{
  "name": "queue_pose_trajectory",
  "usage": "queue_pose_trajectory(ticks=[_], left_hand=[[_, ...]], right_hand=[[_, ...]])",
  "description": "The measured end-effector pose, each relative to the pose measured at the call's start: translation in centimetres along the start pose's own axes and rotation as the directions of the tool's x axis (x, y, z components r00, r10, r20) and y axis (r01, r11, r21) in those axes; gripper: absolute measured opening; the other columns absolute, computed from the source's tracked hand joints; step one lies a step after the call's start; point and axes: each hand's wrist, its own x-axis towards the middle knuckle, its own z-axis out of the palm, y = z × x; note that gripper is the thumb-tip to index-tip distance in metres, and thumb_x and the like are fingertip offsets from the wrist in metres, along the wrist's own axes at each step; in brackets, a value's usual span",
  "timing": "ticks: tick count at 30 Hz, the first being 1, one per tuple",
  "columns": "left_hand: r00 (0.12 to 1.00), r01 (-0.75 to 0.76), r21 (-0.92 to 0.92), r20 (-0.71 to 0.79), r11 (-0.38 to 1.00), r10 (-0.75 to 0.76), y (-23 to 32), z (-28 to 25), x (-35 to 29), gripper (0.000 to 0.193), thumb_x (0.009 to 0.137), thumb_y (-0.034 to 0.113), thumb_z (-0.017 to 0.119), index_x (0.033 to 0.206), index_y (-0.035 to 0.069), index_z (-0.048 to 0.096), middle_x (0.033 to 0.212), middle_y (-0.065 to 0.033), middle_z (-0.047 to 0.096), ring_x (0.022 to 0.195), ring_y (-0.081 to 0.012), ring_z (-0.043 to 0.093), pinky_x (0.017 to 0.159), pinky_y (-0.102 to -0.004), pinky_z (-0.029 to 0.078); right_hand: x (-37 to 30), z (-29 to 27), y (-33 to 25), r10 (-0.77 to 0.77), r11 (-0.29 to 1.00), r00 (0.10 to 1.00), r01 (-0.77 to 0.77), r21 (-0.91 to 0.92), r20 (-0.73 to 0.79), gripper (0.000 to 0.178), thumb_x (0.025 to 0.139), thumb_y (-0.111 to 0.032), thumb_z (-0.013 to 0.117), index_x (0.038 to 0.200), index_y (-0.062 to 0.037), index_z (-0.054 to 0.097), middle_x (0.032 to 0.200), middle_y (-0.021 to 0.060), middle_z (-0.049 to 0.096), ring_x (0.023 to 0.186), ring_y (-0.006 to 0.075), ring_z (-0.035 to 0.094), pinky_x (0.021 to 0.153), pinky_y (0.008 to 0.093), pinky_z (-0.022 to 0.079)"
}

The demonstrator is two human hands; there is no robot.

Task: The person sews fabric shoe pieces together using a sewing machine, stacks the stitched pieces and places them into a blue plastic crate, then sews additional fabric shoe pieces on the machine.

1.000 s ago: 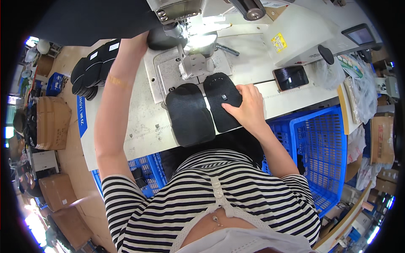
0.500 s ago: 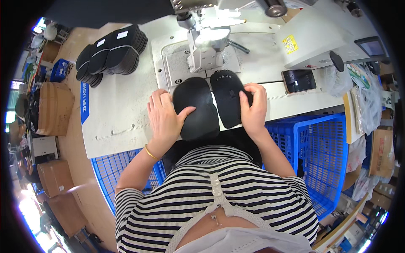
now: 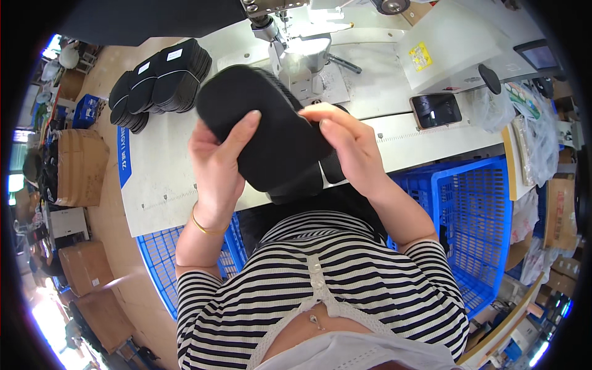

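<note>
Since half a second ago, one black pad (image 3: 277, 135) has come up off the table (image 3: 154, 179) and tilted to the left, and both hands have shifted with it. It now hangs over the table's front part, a little askew and partly blurred. Left hand (image 3: 217, 166): its grip is clamped on the pad, thumb on top, fingers underneath. Right hand (image 3: 354, 145): thumb and forefinger are at the pad's right edge; I cannot tell whether that grip is closed on it. Two more black pieces show below, a left piece (image 3: 298, 190) and a right piece (image 3: 332, 169), side by side and mostly covered. One gold bracelet (image 3: 208, 230) circles the left wrist. Just beyond the pad stands one sewing machine (image 3: 311, 55), its lamp lit. Three banded bundles (image 3: 179, 80) of black pieces lie together at the table's left; two bear white labels. One phone (image 3: 436, 111) lies to the right. Two blue baskets sit below the table's front edge, a left basket (image 3: 154, 246) and a right basket (image 3: 472, 216).
</note>
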Motion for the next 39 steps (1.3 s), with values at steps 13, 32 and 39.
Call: queue_pose_trajectory(ticks=[13,32,39], left_hand=[[1.0,0.024,-0.121,-0.017,0.992,-0.026,-0.4,-1.8,1.5,0.023,0.088,-0.008,0.062,0.109,0.0,0.062,0.105,-0.012,0.068,0.094,-0.0191,0.067,0.087,-0.0311,0.055],[0.984,-0.082,0.347,0.175,0.934,0.022,3.0,0.7,13.2,0.018,0.075,-0.007,0.073,0.088,0.002,0.066,0.083,-0.0031,0.064,0.073,-0.0129,0.062,0.067,-0.0273,0.052],[0.985,-0.092,0.401,0.171,0.911,0.025,3.1,0.7,13.9,0.017,0.074,-0.006,0.075,0.085,0.004,0.068,0.081,-0.0027,0.065,0.073,-0.0121,0.062,0.067,-0.0277,0.052]], right_hand=[[-1.9,0.7,1.0,-0.024,0.999,0.996,0.027,0.033,-0.087,0.01,0.087,0.0,0.066,0.095,0.002,0.06,0.098,0.0074,0.063,0.08,0.0094,0.062,0.065,0.0224,0.055],[5.5,0.2,-1.1,0.069,0.98,0.996,-0.058,0.189,-0.052,0.02,0.094,-0.011,0.056,0.099,0.0065,0.064,0.081,0.0179,0.071,0.059,0.0152,0.066,0.051,0.0233,0.052],[5.2,0.4,-1.1,0.078,0.97,0.995,-0.063,0.234,-0.057,0.02,0.092,-0.008,0.056,0.099,0.0099,0.061,0.083,0.0167,0.071,0.06,0.0153,0.068,0.052,0.0235,0.054]])
